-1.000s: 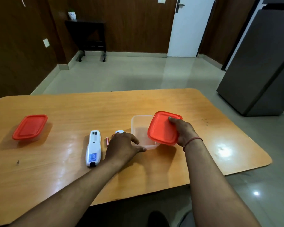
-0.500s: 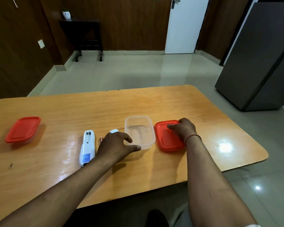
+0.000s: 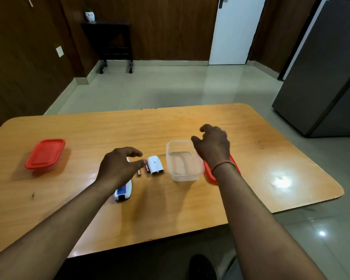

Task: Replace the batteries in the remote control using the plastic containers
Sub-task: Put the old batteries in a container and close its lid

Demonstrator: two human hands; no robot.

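Note:
A clear plastic container (image 3: pixel 183 161) stands open and looks empty at the middle of the wooden table (image 3: pixel 271 158). Its red lid (image 3: pixel 208 175) lies flat just right of it, mostly hidden by my right wrist. My right hand (image 3: pixel 212 147) hovers above the container's right rim, fingers apart, holding nothing. The white remote (image 3: pixel 124 190) lies partly under my left hand (image 3: pixel 118 167), which floats open above it. Two small batteries (image 3: pixel 143 171) and the white battery cover (image 3: pixel 155 165) lie between the remote and the container.
A second container with its red lid on (image 3: pixel 45 154) sits at the table's left. Beyond the table are a tiled floor, a dark side table (image 3: pixel 109 43), a white door (image 3: pixel 232 31) and a grey fridge (image 3: pixel 323 77) at the right.
My right hand set the red lid down right of the container, let go and rose over the rim. My left hand slid left, off the batteries and cover, over the remote.

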